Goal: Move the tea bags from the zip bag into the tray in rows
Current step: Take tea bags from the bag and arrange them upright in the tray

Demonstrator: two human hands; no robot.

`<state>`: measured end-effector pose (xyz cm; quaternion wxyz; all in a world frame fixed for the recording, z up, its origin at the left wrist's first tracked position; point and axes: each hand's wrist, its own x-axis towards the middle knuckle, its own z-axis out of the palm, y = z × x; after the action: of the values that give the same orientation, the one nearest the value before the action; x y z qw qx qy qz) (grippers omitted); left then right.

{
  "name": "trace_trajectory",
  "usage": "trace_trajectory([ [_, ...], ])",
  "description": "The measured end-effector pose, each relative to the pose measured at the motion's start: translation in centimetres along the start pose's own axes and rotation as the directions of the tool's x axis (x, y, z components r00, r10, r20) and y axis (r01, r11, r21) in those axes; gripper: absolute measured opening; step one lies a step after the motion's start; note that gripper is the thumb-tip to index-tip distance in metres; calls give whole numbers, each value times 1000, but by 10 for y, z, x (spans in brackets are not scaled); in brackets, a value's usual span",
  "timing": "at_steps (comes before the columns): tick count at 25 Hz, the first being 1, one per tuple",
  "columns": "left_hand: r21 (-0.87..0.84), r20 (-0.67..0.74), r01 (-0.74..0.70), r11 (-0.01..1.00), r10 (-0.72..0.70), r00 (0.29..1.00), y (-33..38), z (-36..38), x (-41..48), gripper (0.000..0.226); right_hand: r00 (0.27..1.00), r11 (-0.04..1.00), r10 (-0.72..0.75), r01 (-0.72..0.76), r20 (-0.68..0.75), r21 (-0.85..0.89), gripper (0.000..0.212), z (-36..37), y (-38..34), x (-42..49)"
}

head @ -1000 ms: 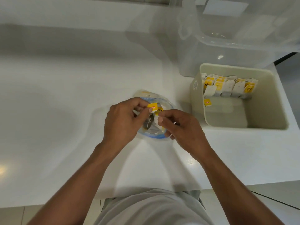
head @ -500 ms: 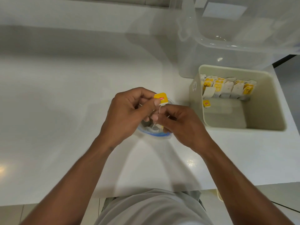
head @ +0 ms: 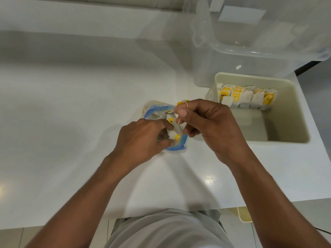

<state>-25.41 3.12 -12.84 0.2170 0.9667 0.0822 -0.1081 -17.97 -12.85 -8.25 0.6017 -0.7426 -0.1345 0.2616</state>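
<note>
Two hands meet over the zip bag (head: 155, 111), which lies on the white counter (head: 71, 113) with its blue mouth wide open. Your left hand (head: 141, 140) has its fingers and thumb curled in at that mouth, and they pinch the white paper of a tea bag (head: 176, 128). Your fingertips hide part of it, so I cannot tell if they hold the plastic too. Your right hand (head: 213, 126) pinches the thin string (head: 186, 104) with finger and thumb, and the string loops round your first finger. A yellow tag (head: 182, 102) peeks out behind that finger. More tea bags sit deep in the zip bag, but they are blurry and I cannot count them. The tray (head: 286, 111) sits just beside your right hand. One row of tea bags (head: 245, 97) stands along its far wall, and the near part of its floor is bare. Behind the tray stands a big clear bin (head: 250, 51), cut off at the top and right. You have lots of open counter on your left. The counter's near edge runs under your arms.
</note>
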Motion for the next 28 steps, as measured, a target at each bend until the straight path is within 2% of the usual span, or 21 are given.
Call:
trace_trajectory([
  [6, -3, -131, 94, 996, -94, 987, 11, 9, 4, 42, 997, 988, 72, -73, 13, 138, 10, 0, -4, -4],
  [9, -124, -201, 84, 989, -108, 974, 8, 12, 6, 36, 998, 986, 63, -62, -1, 155, 10, -4, -7, -5],
  [11, -180, -199, 60, 982, -96, 975, 5, 15, 5, 27, 998, 990, 66, -64, -12, 123, 10, -6, -6, -3],
  [13, -262, -173, 62, 963, -110, 979, 2, 18, 5, 22, 997, 997, 72, -72, -27, -2, 10, -9, -4, -3],
  [14, -325, -162, 68, 943, -127, 979, 0, 19, 5, 20, 998, 985, 42, -48, -38, -168, 10, -11, 0, -2],
  [15, -378, -153, 74, 923, -141, 978, -2, 20, 6, 20, 999, 916, -29, 12, -35, -400, 10, -14, 4, -2],
  [16, -408, -148, 78, 910, -150, 977, -4, 20, 8, 20, 993, 785, -114, 94, 6, -612, 10, -15, 8, -2],
  [18, -412, -134, 97, 906, -165, 977, -7, 19, 9, 21, 972, 520, -206, 205, 111, -829, 16, -15, 7, -3],
  [20, -371, -121, 125, 920, -182, 976, -6, 18, 10, 22, 966, 396, -207, 225, 152, -890, 22, -13, 1, -3],
  [22, -332, -122, 141, 933, -190, 974, -3, 17, 10, 23, 969, 326, -158, 235, 192, -916, 28, -13, -2, -2],
  [24, -317, -120, 151, 936, -197, 973, 0, 15, 10, 24, 967, 344, -128, 253, 222, -904, 27, -13, -1, -2],
  [28, -311, -136, 131, 941, -180, 974, 3, 13, 9, 22, 972, 453, -107, 235, 210, -860, 25, -10, 7, 1],
])
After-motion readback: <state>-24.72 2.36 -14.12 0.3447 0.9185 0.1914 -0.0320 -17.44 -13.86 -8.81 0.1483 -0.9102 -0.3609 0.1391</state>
